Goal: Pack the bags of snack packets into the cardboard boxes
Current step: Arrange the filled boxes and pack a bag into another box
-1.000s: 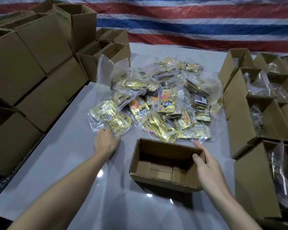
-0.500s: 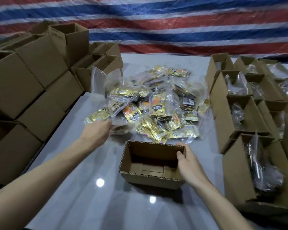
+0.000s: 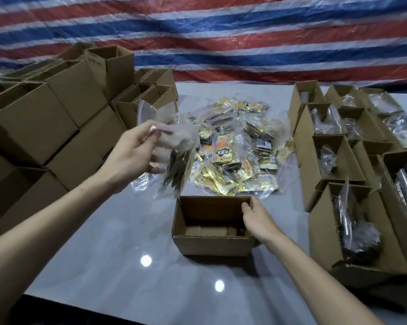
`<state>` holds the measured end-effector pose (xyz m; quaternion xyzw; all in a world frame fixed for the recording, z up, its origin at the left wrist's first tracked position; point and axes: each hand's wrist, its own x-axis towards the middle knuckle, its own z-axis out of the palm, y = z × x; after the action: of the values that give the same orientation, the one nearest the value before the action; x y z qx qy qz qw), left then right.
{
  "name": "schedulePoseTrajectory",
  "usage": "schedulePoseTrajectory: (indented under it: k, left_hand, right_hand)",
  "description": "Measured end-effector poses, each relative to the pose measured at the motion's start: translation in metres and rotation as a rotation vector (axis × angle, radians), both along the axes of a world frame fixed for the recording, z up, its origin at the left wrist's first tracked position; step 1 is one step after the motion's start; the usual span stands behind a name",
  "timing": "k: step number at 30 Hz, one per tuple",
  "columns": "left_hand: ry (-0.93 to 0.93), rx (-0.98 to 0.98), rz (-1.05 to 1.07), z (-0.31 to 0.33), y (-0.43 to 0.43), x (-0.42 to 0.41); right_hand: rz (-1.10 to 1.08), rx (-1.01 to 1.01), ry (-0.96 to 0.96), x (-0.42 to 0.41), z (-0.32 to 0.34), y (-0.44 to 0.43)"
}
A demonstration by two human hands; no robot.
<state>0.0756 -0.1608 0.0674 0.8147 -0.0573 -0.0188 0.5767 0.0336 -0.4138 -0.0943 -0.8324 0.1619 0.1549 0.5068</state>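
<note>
Head view, left hand: the left hand (image 3: 133,153) is raised above the tabletop (image 3: 118,249), its grip closed by pinching fingers on the top of a clear bag of snack packets (image 3: 176,167); half a second ago it was low at the near edge of the pile.
Head view, held bag: it hangs in the air, blurred, just beyond the far left corner of the open box (image 3: 213,227) (earlier it lay flat with the others).
Head view, right hand: the right hand (image 3: 257,218) grips the box's right wall, fingers curled over the rim, as it did before.
Head view, open box: upright on the tabletop, with no bag inside yet.
Head view, pile: the heap of bagged packets (image 3: 235,151) lies beyond the box.
Head view, sides: empty cartons (image 3: 33,127) stacked at left; filled cartons (image 3: 333,165) in rows at right.
Head view, backdrop: a striped tarpaulin (image 3: 221,31).
</note>
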Motion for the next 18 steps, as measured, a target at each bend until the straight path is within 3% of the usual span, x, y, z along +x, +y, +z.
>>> schedulePoseTrajectory:
  k: [5, 11, 18]
  left_hand:
    - [-0.017, -0.168, -0.027, 0.029, -0.001, -0.013]
    - [0.179, -0.352, -0.125, 0.020, -0.015, -0.018]
    - [0.399, -0.321, -0.187, -0.030, -0.026, -0.012]
  right_hand:
    - [-0.018, 0.067, 0.020, 0.004, -0.004, 0.002]
    - [-0.059, 0.128, 0.056, 0.009, -0.011, 0.002]
    - [-0.036, 0.121, 0.042, 0.007, -0.007, 0.002]
